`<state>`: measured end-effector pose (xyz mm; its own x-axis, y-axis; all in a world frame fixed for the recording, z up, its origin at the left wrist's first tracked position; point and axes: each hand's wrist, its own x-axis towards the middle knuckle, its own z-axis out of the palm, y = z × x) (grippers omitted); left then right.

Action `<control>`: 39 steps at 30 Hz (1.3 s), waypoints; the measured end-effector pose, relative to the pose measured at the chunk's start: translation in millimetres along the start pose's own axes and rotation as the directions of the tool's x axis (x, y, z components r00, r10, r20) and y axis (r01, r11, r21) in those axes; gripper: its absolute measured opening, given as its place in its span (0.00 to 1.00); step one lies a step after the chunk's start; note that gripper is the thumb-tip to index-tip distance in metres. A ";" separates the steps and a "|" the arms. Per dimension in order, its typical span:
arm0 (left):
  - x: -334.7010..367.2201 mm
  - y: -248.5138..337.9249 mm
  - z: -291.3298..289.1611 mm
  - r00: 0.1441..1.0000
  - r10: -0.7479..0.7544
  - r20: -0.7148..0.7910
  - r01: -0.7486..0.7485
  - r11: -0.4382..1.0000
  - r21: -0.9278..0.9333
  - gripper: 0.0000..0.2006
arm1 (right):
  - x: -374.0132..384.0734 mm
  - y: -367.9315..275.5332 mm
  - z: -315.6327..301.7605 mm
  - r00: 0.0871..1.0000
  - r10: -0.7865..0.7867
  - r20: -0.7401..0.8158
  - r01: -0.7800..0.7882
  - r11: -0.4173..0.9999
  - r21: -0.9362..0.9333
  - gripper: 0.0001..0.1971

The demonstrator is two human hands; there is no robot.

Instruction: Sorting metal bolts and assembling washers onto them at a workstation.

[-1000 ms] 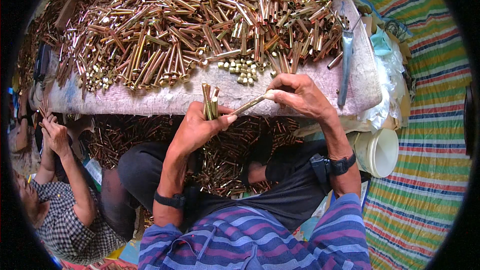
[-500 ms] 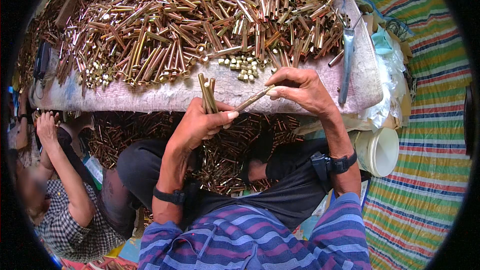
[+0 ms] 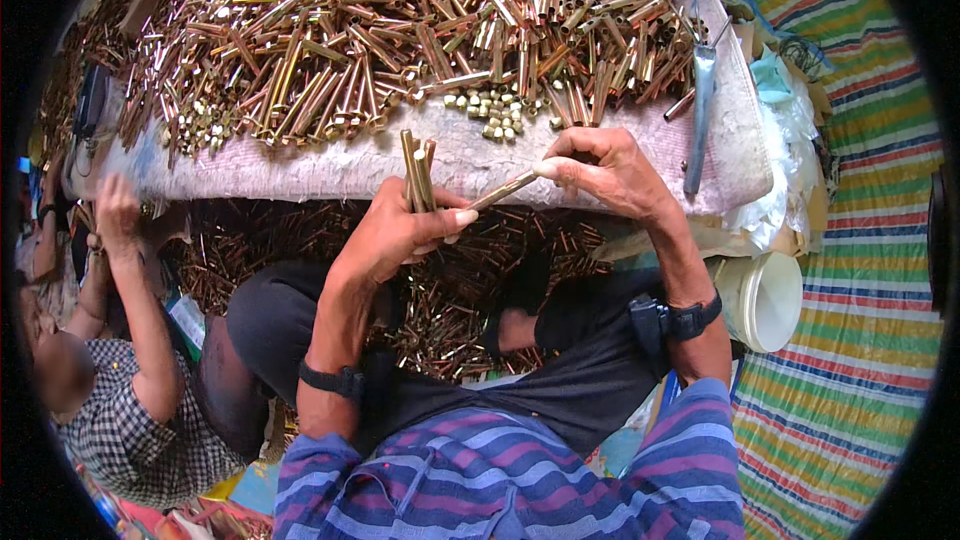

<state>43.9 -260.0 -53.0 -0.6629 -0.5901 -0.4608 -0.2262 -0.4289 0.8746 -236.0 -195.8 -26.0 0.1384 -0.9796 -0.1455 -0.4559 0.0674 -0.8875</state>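
Note:
My left hand (image 3: 392, 228) is closed round several brassy metal tubes (image 3: 417, 170) that stand up out of the fist. Between its thumb and forefinger it also grips the near end of one slanting metal tube (image 3: 500, 191). My right hand (image 3: 598, 172) pinches that tube's upper right end with thumb and forefinger; whether a small part sits under those fingertips is hidden. Just beyond the hands, small hexagonal brass nuts (image 3: 496, 115) lie in a cluster on the padded work surface (image 3: 330, 176). Behind them spreads a large heap of similar tubes (image 3: 420, 15).
A blue-handled tool (image 3: 702, 105) lies at the surface's right end. Beside my right arm stands a white bucket (image 3: 772, 302) on a striped sheet (image 3: 845, 380). More metal pieces (image 3: 460, 310) cover the ground below. A co-worker (image 3: 150, 390) sits at the left.
The slanting tube has tipped a little flatter, and my right fingertips now cover its end more. The co-worker's raised hand has moved up and is blurred. The view has shifted slightly.

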 end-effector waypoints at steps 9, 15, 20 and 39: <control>-7.7 -3.6 -1.8 1.000 -0.031 0.003 0.031 0.997 -0.075 0.12 | -4.7 -10.7 10.6 1.000 0.003 -0.022 -0.002 0.999 0.050 0.06; -9.5 -4.5 -0.6 0.999 -0.026 0.025 0.029 0.990 -0.141 0.12 | -7.4 -18.9 10.0 0.999 -0.041 -0.019 0.041 0.999 0.026 0.06; -8.1 -7.4 -0.2 0.999 -0.011 0.053 0.021 0.983 -0.182 0.12 | -9.0 -12.3 10.8 0.993 -0.104 -0.048 0.107 0.993 0.058 0.08; -7.9 -6.4 1.4 1.000 0.006 0.021 -0.004 0.996 -0.084 0.12 | -13.6 -10.8 19.7 0.995 -0.061 -0.076 0.064 0.997 0.045 0.13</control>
<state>49.5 -251.7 -54.8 -0.6793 -0.5781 -0.4521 -0.1621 -0.4826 0.8607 -215.7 -179.4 -23.1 0.0988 -0.9934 -0.0578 -0.4062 0.0128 -0.9137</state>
